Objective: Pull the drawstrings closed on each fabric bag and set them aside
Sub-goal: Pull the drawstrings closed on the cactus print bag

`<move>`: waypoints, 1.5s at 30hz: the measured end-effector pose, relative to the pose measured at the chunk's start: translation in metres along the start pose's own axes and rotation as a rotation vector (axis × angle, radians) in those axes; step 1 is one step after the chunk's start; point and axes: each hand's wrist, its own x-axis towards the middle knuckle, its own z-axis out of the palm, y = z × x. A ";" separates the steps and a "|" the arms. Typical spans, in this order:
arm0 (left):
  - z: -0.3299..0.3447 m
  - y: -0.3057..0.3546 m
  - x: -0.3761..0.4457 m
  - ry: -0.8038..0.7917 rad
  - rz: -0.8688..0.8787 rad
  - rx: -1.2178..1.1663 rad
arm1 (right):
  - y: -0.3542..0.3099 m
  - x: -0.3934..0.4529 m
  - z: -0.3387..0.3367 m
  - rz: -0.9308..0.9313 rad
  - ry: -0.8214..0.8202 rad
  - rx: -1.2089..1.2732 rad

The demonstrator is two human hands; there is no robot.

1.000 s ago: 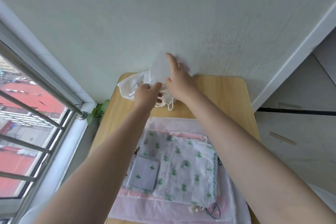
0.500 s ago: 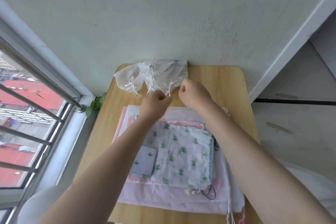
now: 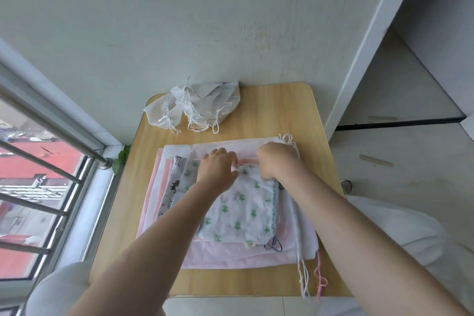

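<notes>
Wooden table (image 3: 295,115): cinched white bags (image 3: 202,108) behind; both hands (image 3: 218,168) (image 3: 278,159), fingers curled, pinch the cactus-print bag (image 3: 246,210).

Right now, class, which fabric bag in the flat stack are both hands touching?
The white bag with green prints on top; the left hand and right hand meet its far edge. The pink bags lie beneath.

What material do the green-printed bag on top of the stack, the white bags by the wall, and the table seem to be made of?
Green-printed bag: probably soft woven cotton, matte; it wrinkles gently.
White bags: thin, slightly translucent cloth, perhaps non-woven; crumpled, with white cord drawstrings.
Table: light wood-grain top, smooth, likely laminate; real wood cannot be excluded.
</notes>
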 end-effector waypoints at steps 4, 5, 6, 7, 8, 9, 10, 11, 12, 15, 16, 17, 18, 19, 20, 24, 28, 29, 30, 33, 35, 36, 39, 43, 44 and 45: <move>-0.001 0.008 -0.001 0.028 0.093 -0.089 | 0.004 0.004 -0.001 -0.009 -0.155 0.059; -0.002 0.013 -0.001 0.013 0.131 -0.122 | 0.006 0.003 0.000 -0.017 -0.158 0.070; -0.003 0.017 -0.001 -0.011 0.160 -0.150 | 0.007 0.003 0.000 -0.035 -0.137 0.083; -0.005 0.022 -0.001 -0.036 0.178 -0.168 | 0.008 0.004 0.002 -0.058 -0.079 0.106; -0.006 0.027 0.000 -0.055 0.183 -0.179 | 0.011 0.002 0.003 -0.087 0.007 0.127; -0.006 0.030 0.002 -0.063 0.181 -0.192 | 0.013 0.002 0.004 -0.114 0.092 0.149; -0.007 0.031 0.003 -0.071 0.170 -0.204 | 0.014 0.003 0.005 -0.143 0.177 0.182; -0.008 0.032 0.005 -0.080 0.155 -0.212 | 0.016 0.003 0.005 -0.164 0.231 0.223; -0.010 0.032 0.006 -0.087 0.139 -0.211 | 0.018 0.005 0.006 -0.183 0.276 0.267; -0.011 0.029 0.008 0.002 0.135 -0.189 | 0.023 0.012 0.010 -0.202 0.339 0.430; -0.011 0.029 0.009 0.036 0.135 -0.189 | 0.025 0.014 0.013 -0.210 0.365 0.487; -0.012 0.029 0.010 0.056 0.134 -0.194 | 0.025 0.015 0.015 -0.216 0.395 0.528; -0.013 0.029 0.011 0.055 0.124 -0.201 | 0.026 0.014 0.017 -0.219 0.420 0.562; -0.014 0.031 0.012 0.039 0.100 -0.200 | 0.027 0.013 0.018 -0.207 0.426 0.581; -0.015 0.033 0.013 0.014 0.061 -0.184 | 0.029 0.011 0.017 -0.164 0.386 0.589; -0.019 0.037 0.018 -0.033 -0.088 -0.100 | 0.041 0.007 0.014 0.030 0.021 0.518; -0.024 0.027 0.019 -0.140 -0.218 -0.276 | 0.039 0.014 0.016 0.016 0.105 0.476; -0.025 0.023 0.018 -0.154 -0.263 -0.342 | 0.035 0.015 0.016 0.016 0.142 0.491; -0.028 0.017 0.016 -0.149 -0.307 -0.401 | 0.029 0.015 0.014 0.012 0.167 0.512; -0.035 0.005 0.007 -0.116 -0.401 -0.502 | 0.010 0.012 0.007 -0.023 0.090 0.560; -0.039 -0.004 0.000 -0.115 -0.465 -0.534 | 0.000 0.011 0.005 -0.053 0.074 0.571; -0.040 -0.008 -0.003 -0.117 -0.504 -0.547 | -0.002 0.011 0.005 -0.076 0.083 0.624; -0.041 -0.023 -0.012 -0.106 -0.633 -0.638 | -0.010 0.009 -0.002 -0.115 0.032 0.729; -0.037 -0.035 -0.022 -0.146 -0.727 -0.860 | -0.020 0.008 -0.005 -0.143 -0.069 0.494; -0.037 -0.038 -0.025 -0.175 -0.736 -0.927 | -0.023 0.010 -0.005 -0.142 -0.018 0.479; -0.037 -0.040 -0.028 -0.208 -0.740 -1.009 | -0.023 0.013 -0.004 -0.148 0.046 0.517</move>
